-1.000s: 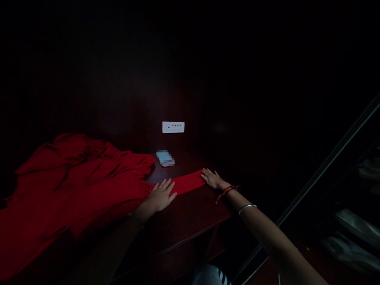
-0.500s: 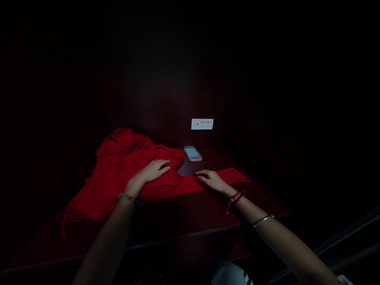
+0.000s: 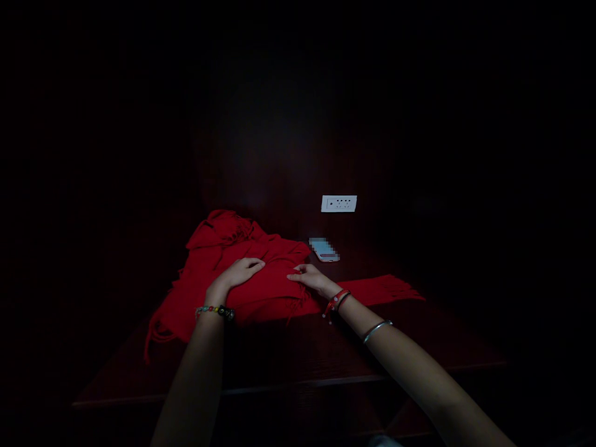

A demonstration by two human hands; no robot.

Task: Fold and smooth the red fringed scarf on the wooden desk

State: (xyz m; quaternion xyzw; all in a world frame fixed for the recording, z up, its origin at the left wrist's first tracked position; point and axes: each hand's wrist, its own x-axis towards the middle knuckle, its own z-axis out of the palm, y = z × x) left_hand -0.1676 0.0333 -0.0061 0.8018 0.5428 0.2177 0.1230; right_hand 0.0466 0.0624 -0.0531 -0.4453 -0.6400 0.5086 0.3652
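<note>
A red fringed scarf point(image 3: 274, 279) lies spread and partly folded over the dark table, bunched up toward the back left. On top of its middle rests my left hand point(image 3: 237, 272), fingers stretched out loosely and the thumb toward the right. My right hand point(image 3: 311, 277) touches the scarf near the fringed edge of its upper layer; thumb and forefinger look slightly apart, with no clear grip on the cloth. Beyond the right wrist, a flat fringed end of the scarf runs out to the right.
A phone point(image 3: 325, 249) with a blurred screen lies behind my right hand. A white socket plate point(image 3: 339, 203) is on the dark back wall. The table's front edge point(image 3: 298, 386) runs below my forearms. Much of the surroundings is too dark to make out.
My right hand has moved left from the scarf's flat end to the edge of its upper layer. My left hand stays on the scarf. The view has shifted somewhat left.
</note>
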